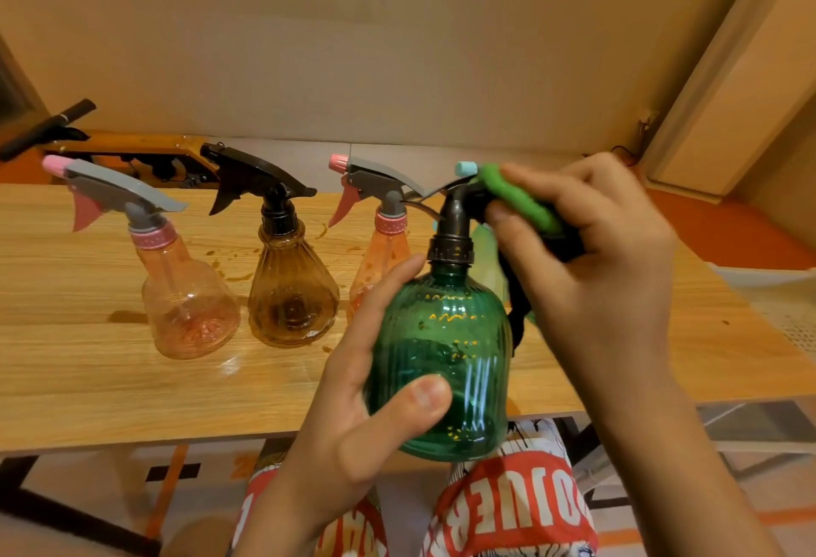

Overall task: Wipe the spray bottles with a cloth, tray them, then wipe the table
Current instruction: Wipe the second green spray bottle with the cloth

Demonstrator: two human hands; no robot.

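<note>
While the left hand (353, 415) curls round the green spray bottle (441, 357), thumb on its near face, the bottle sits upright over the near edge of the desk (88, 388). The right hand (587, 256) pinches a green cloth (516, 198) against the bottle's black trigger head (thumb beneath, fingers over the top). Farther back stand a pink bottle (190, 309), a brown bottle (291, 296) and a second pink bottle (379, 256), the last partly hidden by the left hand.

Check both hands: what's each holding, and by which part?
Left hand grips the green spray bottle round its ribbed body. Right hand pinches the green cloth, pressed on the bottle's black trigger head.
</note>
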